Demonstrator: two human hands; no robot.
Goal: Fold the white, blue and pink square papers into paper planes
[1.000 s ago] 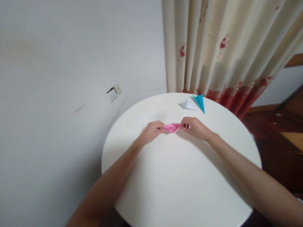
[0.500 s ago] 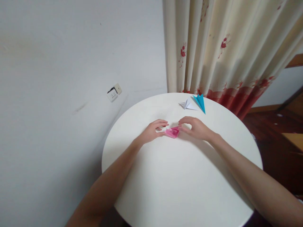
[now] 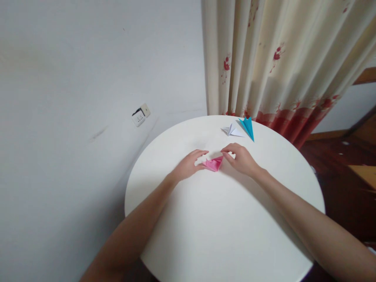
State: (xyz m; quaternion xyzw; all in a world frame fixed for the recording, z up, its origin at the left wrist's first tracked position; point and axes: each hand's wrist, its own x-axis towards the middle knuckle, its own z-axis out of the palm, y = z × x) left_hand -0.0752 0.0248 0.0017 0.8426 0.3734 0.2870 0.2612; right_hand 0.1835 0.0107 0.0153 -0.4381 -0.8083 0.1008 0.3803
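Observation:
A small pink folded-paper piece (image 3: 213,164) with pointed ends lies on the round white table (image 3: 217,227). At its left end is my left hand (image 3: 188,164), thumb against or close to the paper and the other fingers held apart above it. My right hand (image 3: 239,157) hovers by the upper right point of the paper, its fingers curved and the thumb tip near the index tip. A narrow gap shows between them; whether the thumb touches the paper cannot be made out.
Toward the far edge lie a white folded-paper piece (image 3: 232,131) and a blue paper plane (image 3: 247,127). A floral curtain (image 3: 264,58) hangs behind the table. The wall (image 3: 88,70) on the left carries a power socket (image 3: 138,117).
My right thumb has lifted from beside the pink paper's point toward the index finger. My left fingers have drawn closer together. The pink paper stays in about the same place.

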